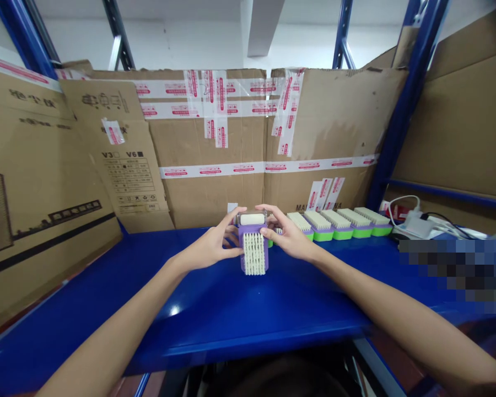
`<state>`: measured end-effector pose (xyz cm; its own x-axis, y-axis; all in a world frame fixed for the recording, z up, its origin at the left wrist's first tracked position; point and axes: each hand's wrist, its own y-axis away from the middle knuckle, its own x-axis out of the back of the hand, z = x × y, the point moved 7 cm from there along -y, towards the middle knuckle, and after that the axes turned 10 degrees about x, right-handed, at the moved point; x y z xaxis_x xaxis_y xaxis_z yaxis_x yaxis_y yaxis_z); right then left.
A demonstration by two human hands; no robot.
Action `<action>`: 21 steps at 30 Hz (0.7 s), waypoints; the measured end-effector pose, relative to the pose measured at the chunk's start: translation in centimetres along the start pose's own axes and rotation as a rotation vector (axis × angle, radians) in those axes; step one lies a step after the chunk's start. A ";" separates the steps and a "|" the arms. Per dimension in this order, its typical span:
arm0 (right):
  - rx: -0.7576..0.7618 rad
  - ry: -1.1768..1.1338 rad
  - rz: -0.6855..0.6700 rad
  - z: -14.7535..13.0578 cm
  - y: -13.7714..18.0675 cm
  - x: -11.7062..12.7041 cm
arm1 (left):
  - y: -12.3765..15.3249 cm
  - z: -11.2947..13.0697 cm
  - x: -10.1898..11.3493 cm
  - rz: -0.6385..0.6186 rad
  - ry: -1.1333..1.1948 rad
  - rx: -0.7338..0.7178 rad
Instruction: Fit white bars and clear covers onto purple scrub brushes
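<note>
A purple scrub brush [254,252] with pale bristles stands on end on the blue shelf [215,309], bristles facing me, with a clear-lidded top holding a white block. My left hand [215,242] grips its left side, thumb and fingers curled round it. My right hand [287,234] grips its right side and top, fingers wrapped round the upper edge. Just behind the right hand runs a row of green-based brushes [339,225], bristles up.
Taped cardboard boxes [240,149] wall the back and both sides of the shelf. White cables and a charger [415,223] lie at the right. Blue rack uprights [409,99] rise at the right. A blurred patch covers part of the right shelf.
</note>
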<state>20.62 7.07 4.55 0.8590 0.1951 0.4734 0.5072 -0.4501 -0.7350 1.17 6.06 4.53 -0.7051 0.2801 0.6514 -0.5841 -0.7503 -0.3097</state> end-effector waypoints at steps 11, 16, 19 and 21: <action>0.042 -0.012 0.008 -0.4 -0.3 -0.2 | -0.3 -0.9 0.6 0.270 0.050 -0.006; 0.105 0.069 -0.039 -1.9 -0.2 -0.5 | 0.0 -0.7 0.8 0.420 -0.021 -0.031; 0.108 0.096 -0.056 -2.1 -0.1 -0.6 | 0.0 -0.7 0.8 0.427 -0.027 -0.034; 0.092 0.115 -0.063 -2.0 -0.1 -0.6 | -0.1 -0.7 0.7 0.415 -0.027 -0.035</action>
<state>19.93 5.27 5.32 0.8141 0.1173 0.5688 0.5690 -0.3573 -0.7407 0.49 6.74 4.55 -0.8731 -0.0574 0.4842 -0.2663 -0.7756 -0.5723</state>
